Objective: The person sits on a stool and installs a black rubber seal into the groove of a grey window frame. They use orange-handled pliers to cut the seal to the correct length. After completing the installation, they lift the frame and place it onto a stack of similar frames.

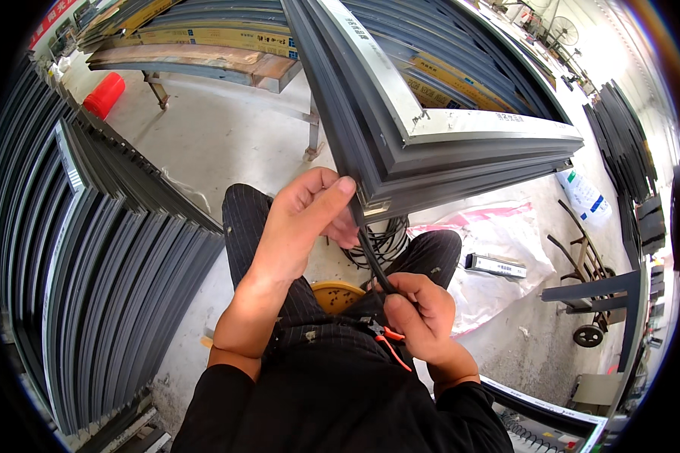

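Note:
A dark grey metal frame [461,160] with white film on its top face points its corner toward me. My left hand [293,219] is closed at the near left edge of that frame, its thumb pressing there with the fingers curled beneath. From this corner a black rubber strip [370,251] runs down to my right hand [419,313], which pinches it between thumb and fingers. Orange-handled cutters [393,349] show just under my right hand; whether it also holds them I cannot tell. Behind the strip, near the floor, lies a loose black coil [391,240].
A yellow bowl [335,287] sits between my legs. Stacked dark frames [136,294] fill the left side. White sheeting [499,302] with a small box [496,266] lies at right, before a hand truck [588,260]. A red bucket [104,95] and a bench [196,59] stand farther back.

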A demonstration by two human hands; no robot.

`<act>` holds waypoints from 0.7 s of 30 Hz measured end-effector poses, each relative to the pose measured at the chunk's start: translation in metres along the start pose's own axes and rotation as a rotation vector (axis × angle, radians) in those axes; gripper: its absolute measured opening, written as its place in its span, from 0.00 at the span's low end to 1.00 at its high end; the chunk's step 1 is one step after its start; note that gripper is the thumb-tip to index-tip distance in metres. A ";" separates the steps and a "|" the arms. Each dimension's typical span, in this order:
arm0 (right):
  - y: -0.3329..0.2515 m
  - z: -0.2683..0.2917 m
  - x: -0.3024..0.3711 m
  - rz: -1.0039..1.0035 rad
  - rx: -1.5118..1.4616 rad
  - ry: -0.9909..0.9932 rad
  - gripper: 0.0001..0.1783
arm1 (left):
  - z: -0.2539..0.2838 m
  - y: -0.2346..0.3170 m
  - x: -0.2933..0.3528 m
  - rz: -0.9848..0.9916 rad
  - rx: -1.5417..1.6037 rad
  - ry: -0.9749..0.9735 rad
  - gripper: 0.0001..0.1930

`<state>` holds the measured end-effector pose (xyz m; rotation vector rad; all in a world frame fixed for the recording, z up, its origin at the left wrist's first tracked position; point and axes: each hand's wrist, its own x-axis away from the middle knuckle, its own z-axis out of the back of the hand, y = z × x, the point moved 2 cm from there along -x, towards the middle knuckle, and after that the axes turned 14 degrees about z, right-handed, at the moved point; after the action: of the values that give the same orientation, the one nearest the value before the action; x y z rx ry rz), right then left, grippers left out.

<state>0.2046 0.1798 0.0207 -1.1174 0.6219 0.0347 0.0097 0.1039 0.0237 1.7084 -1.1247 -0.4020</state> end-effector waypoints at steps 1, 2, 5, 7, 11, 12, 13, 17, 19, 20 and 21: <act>-0.002 0.000 -0.001 -0.090 -0.136 0.000 0.09 | 0.004 0.001 -0.004 0.019 -0.023 -0.019 0.14; -0.003 -0.001 -0.001 -0.180 -0.273 -0.001 0.10 | 0.005 0.001 -0.007 0.036 -0.046 -0.037 0.14; -0.002 -0.008 -0.006 -0.302 -0.545 -0.011 0.12 | 0.001 0.003 -0.010 0.068 -0.036 -0.020 0.14; 0.003 -0.012 -0.002 -0.298 -0.550 0.002 0.12 | 0.003 0.003 -0.010 0.042 -0.067 -0.028 0.14; 0.011 -0.019 0.003 -0.276 -0.600 0.051 0.11 | 0.003 -0.002 -0.009 -0.014 -0.074 -0.010 0.15; 0.013 -0.019 0.004 -0.273 -0.602 0.060 0.11 | 0.003 -0.002 -0.009 -0.002 -0.057 -0.015 0.15; 0.014 -0.018 0.005 -0.269 -0.604 0.069 0.11 | 0.002 -0.002 -0.008 0.010 -0.039 -0.020 0.15; 0.015 -0.016 0.004 -0.271 -0.636 0.074 0.11 | -0.003 0.001 -0.004 0.126 -0.037 -0.102 0.15; 0.016 -0.017 0.003 -0.280 -0.637 0.061 0.11 | -0.002 -0.001 -0.005 0.112 -0.062 -0.074 0.15; 0.016 -0.017 0.003 -0.284 -0.637 0.055 0.11 | -0.002 -0.002 -0.005 0.106 -0.074 -0.060 0.15; 0.016 -0.017 0.003 -0.281 -0.637 0.061 0.11 | -0.003 -0.003 -0.005 0.082 -0.071 -0.047 0.16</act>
<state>0.1938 0.1719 0.0010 -1.8214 0.5127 -0.0474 0.0108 0.1095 0.0218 1.5929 -1.1964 -0.4277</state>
